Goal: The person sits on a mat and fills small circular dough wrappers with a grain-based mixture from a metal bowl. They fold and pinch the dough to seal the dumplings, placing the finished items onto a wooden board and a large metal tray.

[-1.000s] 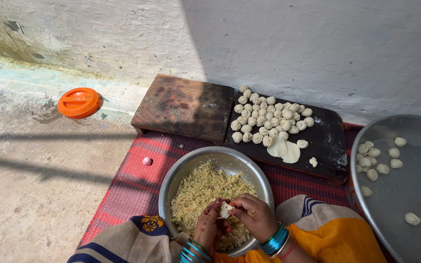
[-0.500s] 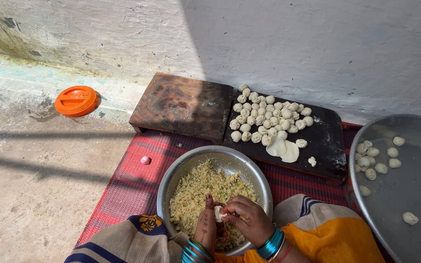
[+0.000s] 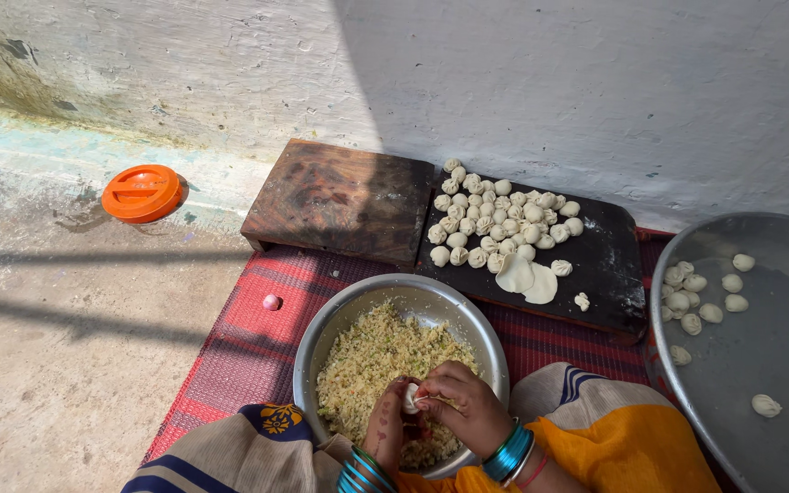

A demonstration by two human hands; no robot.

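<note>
A bowl [image 3: 321,351] of filling [image 3: 372,365] sits on a mat [image 3: 248,351] on the floor, directly before the seated person. Over it, the left hand [image 3: 387,429] and right hand [image 3: 463,406] meet around a dumpling [image 3: 410,397]. Behind the bowl lie two boards side by side: the left board [image 3: 340,196] bare, the right board [image 3: 609,265] carrying dough pieces [image 3: 495,219]. A tray [image 3: 760,347] holding more dumplings lies at right; a lid [image 3: 142,193] rests on the floor far left.

Orange lid [image 3: 142,193], empty wooden board [image 3: 340,198]

Orange lid [image 3: 142,193], red striped mat [image 3: 248,342], pale white dumplings [image 3: 495,219] on a dark board [image 3: 609,265], teal bangles [image 3: 509,453].
</note>
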